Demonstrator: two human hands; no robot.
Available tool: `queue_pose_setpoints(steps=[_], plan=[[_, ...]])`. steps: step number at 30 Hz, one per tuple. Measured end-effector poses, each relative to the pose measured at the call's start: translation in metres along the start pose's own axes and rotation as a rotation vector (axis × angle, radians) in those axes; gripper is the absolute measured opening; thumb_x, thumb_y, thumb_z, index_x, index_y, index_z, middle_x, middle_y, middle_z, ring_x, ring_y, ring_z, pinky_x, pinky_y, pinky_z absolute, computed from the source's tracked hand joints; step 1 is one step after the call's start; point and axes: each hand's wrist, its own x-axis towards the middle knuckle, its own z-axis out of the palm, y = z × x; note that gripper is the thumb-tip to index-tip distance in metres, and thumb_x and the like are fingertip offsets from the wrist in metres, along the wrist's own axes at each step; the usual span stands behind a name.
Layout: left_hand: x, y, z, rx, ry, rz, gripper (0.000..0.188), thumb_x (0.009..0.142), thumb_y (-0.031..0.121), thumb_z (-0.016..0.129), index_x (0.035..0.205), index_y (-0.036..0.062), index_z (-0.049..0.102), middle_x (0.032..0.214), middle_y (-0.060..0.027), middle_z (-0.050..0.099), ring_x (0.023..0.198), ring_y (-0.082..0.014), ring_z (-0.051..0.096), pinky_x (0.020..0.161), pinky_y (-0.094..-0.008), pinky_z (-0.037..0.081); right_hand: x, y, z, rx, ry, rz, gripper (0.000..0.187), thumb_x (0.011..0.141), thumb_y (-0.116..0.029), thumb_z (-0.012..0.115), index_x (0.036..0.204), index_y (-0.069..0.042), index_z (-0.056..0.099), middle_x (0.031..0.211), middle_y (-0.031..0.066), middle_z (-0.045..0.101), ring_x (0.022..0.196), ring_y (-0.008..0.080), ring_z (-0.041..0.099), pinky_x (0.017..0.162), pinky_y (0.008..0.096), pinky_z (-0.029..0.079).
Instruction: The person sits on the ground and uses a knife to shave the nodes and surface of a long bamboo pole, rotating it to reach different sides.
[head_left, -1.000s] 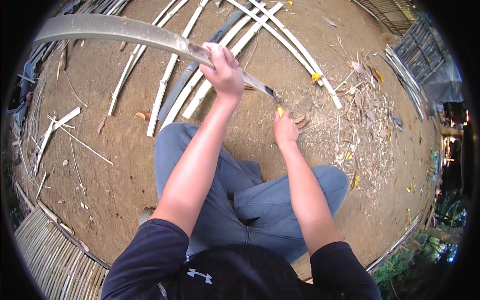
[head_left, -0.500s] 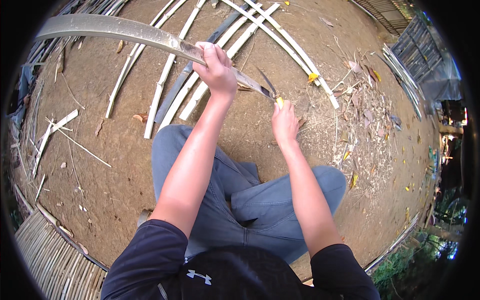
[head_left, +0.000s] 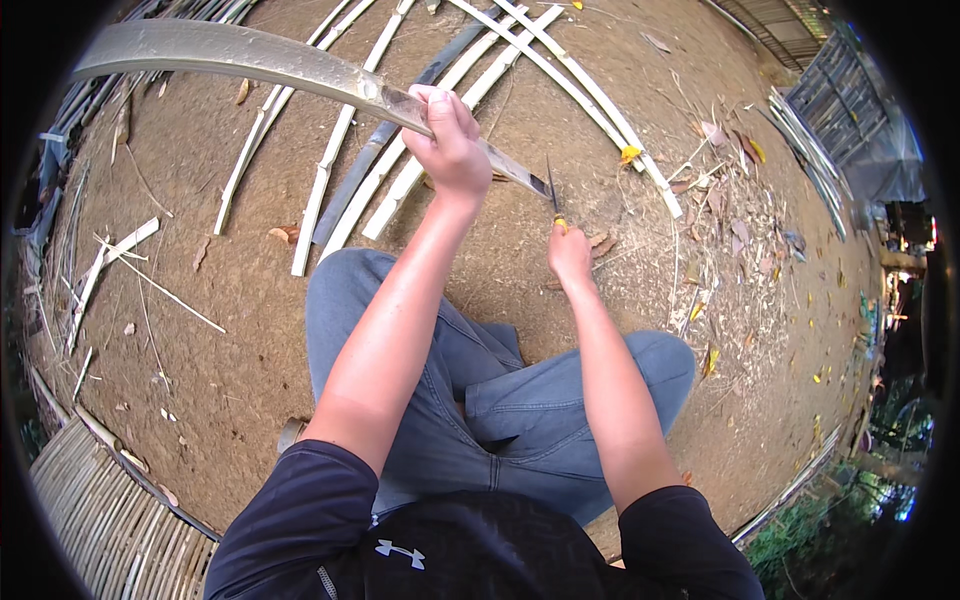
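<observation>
A long, wide split bamboo strip stretches from the upper left to just in front of me. My left hand is closed around it near its near end. In my closed right hand is a knife with a yellow handle and a thin dark blade. Its blade points away from me, nearly upright in the picture. The strip's darkened tip lies right beside the blade's base; whether they touch, I cannot tell.
Several pale bamboo strips lie on the dirt ground ahead, some crossed. Dry leaves and shavings are scattered at right. A slatted bamboo platform stands at lower left, with stacked strips by a panel at right.
My left hand has shifted slightly right and nearer with the bamboo strip. My right hand has come a little nearer, and the knife has turned so its blade shows thinner and more upright.
</observation>
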Motion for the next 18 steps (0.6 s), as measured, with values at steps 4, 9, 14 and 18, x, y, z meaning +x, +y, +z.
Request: queue_pose_setpoints(steps=[4,9,14,18], plan=[[-0.004,-0.001,0.006,0.021,0.008,0.016,0.022,0.102,0.018,0.042,0.082,0.0087,0.038,0.056,0.005,0.036,0.046,-0.0031,0.029,0.041,-0.0221,0.023,-0.002,-0.002,-0.006,-0.055,-0.052,-0.003,0.045,0.099,-0.033,0.045,0.105,0.006,0.067,0.106,0.0314,0.066,0.103,0.0455,0.064,0.092,0.0507,0.049],[-0.011,-0.001,0.011,0.05,-0.015,0.045,0.021,0.101,0.017,0.043,0.082,0.0076,0.039,0.056,0.0049,0.037,0.046,-0.0026,0.03,0.042,-0.022,0.024,-0.018,-0.025,-0.02,0.007,0.091,-0.124,0.041,0.1,-0.031,0.047,0.104,0.005,0.066,0.105,0.0316,0.066,0.1,0.0451,0.065,0.089,0.0506,0.05],[-0.017,-0.001,0.021,-0.001,-0.065,0.041,0.021,0.1,0.015,0.043,0.082,0.0073,0.039,0.056,0.005,0.036,0.047,-0.0026,0.03,0.043,-0.022,0.024,-0.003,0.005,0.003,-0.192,0.02,-0.078,0.039,0.101,-0.029,0.046,0.105,0.006,0.063,0.092,0.0314,0.067,0.089,0.0476,0.065,0.08,0.0528,0.053],[-0.015,0.001,0.016,-0.004,-0.045,0.035,0.021,0.1,0.016,0.043,0.082,0.0073,0.038,0.057,0.0051,0.036,0.047,-0.0026,0.03,0.043,-0.0223,0.024,-0.016,-0.021,-0.012,-0.137,0.081,-0.125,0.037,0.101,-0.029,0.046,0.104,0.003,0.064,0.091,0.0298,0.068,0.089,0.0464,0.066,0.08,0.0529,0.053]])
